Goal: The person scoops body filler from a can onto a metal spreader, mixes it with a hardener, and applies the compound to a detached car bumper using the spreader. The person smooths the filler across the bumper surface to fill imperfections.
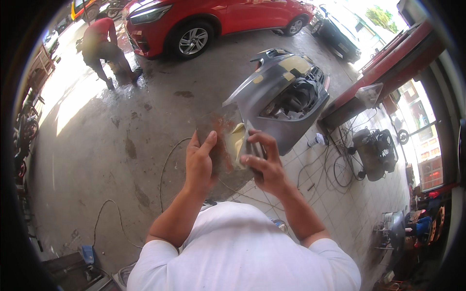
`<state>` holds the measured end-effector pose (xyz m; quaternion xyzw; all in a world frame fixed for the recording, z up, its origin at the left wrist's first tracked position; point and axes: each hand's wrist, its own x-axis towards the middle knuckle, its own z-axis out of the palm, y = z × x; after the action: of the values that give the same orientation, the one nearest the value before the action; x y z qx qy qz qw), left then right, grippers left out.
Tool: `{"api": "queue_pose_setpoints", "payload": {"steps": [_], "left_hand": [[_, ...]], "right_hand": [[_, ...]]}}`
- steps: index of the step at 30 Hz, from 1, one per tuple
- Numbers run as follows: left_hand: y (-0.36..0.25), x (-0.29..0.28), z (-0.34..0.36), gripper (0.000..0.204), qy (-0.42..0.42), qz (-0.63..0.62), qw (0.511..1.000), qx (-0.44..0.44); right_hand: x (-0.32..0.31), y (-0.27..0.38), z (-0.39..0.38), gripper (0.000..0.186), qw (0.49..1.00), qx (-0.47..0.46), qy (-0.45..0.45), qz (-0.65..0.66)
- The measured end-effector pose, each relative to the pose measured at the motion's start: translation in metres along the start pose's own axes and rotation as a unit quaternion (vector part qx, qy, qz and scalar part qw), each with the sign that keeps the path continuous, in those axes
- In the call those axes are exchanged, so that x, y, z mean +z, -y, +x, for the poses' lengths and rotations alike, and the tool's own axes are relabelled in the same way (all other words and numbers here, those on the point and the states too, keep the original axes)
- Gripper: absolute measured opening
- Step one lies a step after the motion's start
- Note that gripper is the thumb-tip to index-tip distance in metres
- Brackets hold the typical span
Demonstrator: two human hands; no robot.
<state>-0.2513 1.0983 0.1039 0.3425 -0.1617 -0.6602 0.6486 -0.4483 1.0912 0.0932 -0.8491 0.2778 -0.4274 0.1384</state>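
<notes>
My left hand (pixel 199 164) grips the edge of a thin flat plate (pixel 219 138), thumb on top. The plate is greyish with reddish-brown smears. A lump of pale yellow putty (pixel 236 139) lies toward its right side. My right hand (pixel 270 167) is closed, fingers bent, around a flat, dark spreader-like piece (pixel 257 148) whose edge meets the putty side of the plate. Its exact shape is partly hidden by my fingers. Just beyond my hands stands a grey car bumper (pixel 264 89) with pale yellow patches on its surface.
A red car (pixel 223 22) stands at the far side, a dark car (pixel 337 36) beyond the bumper. At the far left a person (pixel 103 46) bends down on wet floor. A red post (pixel 383 72), tangled cables (pixel 340 162) and a dark machine (pixel 376 153) are on the right. A hose (pixel 162 169) crosses the floor.
</notes>
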Motion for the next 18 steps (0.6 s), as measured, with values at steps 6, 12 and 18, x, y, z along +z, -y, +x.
{"api": "queue_pose_setpoints", "payload": {"steps": [6,12,18], "left_hand": [[0.021,-0.015,-0.008,0.031,0.044,0.08,0.984,0.154],[0.04,-0.022,-0.002,0.027,0.014,0.136,0.972,0.189],[0.034,-0.026,0.005,0.029,0.008,0.16,0.964,0.212]], "right_hand": [[-0.018,-0.03,-0.034,0.064,0.995,0.089,-0.001,-0.049],[0.027,-0.006,-0.047,0.073,0.986,0.053,-0.038,0.154],[-0.01,-0.032,-0.067,0.077,0.964,0.149,0.131,-0.179]]}}
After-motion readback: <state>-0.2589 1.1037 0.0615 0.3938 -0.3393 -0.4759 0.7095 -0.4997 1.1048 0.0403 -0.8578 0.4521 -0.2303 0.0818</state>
